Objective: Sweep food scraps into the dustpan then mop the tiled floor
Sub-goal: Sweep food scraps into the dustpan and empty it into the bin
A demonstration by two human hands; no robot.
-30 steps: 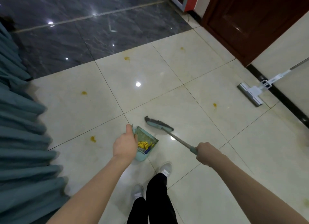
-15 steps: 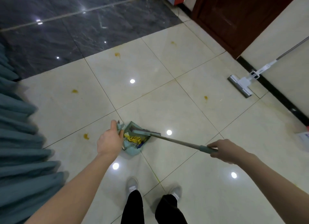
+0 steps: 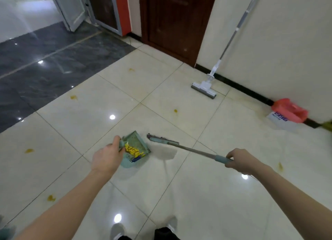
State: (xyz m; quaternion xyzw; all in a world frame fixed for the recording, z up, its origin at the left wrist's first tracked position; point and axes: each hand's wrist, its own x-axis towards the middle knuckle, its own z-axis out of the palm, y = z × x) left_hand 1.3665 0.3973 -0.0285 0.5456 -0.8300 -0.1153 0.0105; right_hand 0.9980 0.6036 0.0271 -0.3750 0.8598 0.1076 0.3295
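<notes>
Head camera, looking down at a glossy cream tiled floor (image 3: 206, 195). The left hand (image 3: 106, 159) is closed around the handle of a small teal dustpan (image 3: 137, 148), which sits low near the centre of the view, tilted, with a heap of yellow scraps (image 3: 132, 149) and a bit of blue in its tray. The right hand (image 3: 240, 160) is wrapped around the teal grip of a broom (image 3: 183, 147); its thin grey pole runs left to a narrow teal head with dark bristles, just beside the dustpan's open mouth but apart from it.

Half a second ago the broom head lay across the dustpan; now it has pulled clear to the right. The view has also lifted, bringing in more of the wall and door.

Orange stains (image 3: 175, 111) dot several tiles, well apart from each other. A white flat mop (image 3: 204, 86) leans on the right wall (image 3: 278, 42), its head on the floor near the black skirting. A red bag (image 3: 289, 110) lies on white packaging against that wall. A dark wooden door (image 3: 172, 20) stands ahead, and dark marbled tiles (image 3: 45, 69) begin at upper left. The floor ahead between the dustpan and the mop is open. Two shoes (image 3: 117, 230) show at the bottom edge.
</notes>
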